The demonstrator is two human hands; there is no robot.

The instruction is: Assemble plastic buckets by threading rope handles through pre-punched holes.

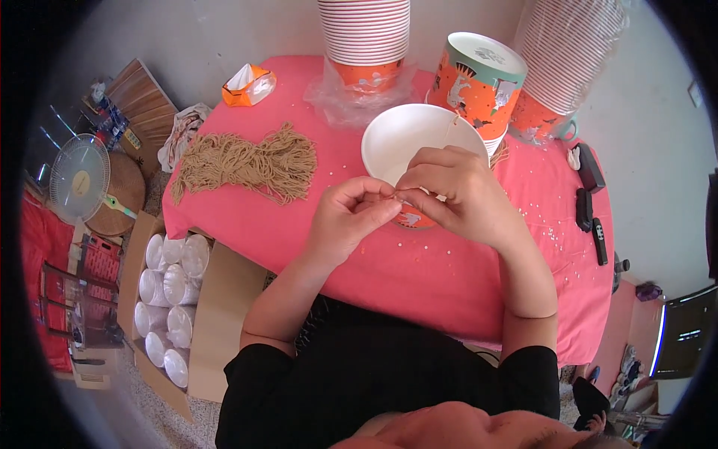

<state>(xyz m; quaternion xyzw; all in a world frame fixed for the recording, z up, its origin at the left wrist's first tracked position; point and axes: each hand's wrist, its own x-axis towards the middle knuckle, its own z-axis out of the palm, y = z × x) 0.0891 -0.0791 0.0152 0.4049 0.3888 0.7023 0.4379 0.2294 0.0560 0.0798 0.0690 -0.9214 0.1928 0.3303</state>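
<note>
A white-lined paper bucket point(389, 138) with an orange printed outside stands upright in front of me on the pink-covered table. My left hand point(359, 213) and my right hand point(456, 191) meet over its near rim, fingertips pinched together. Between them is a tiny brownish bit that looks like the end of a thin cord. More of the cord point(451, 129) hangs from the far rim into the bucket and passes behind my right hand. Most of the near rim is hidden by my fingers. A bundle of tan cords point(247, 165) lies to the left.
Stacked buckets in plastic point(364, 37) stand at the back, with another wrapped stack point(572, 60) at right. An upside-down bucket point(482, 82) tops a stack beside mine. Black objects point(591, 168) lie along the right edge. A carton point(217, 322) of clear plastic-wrapped pieces sits lower left.
</note>
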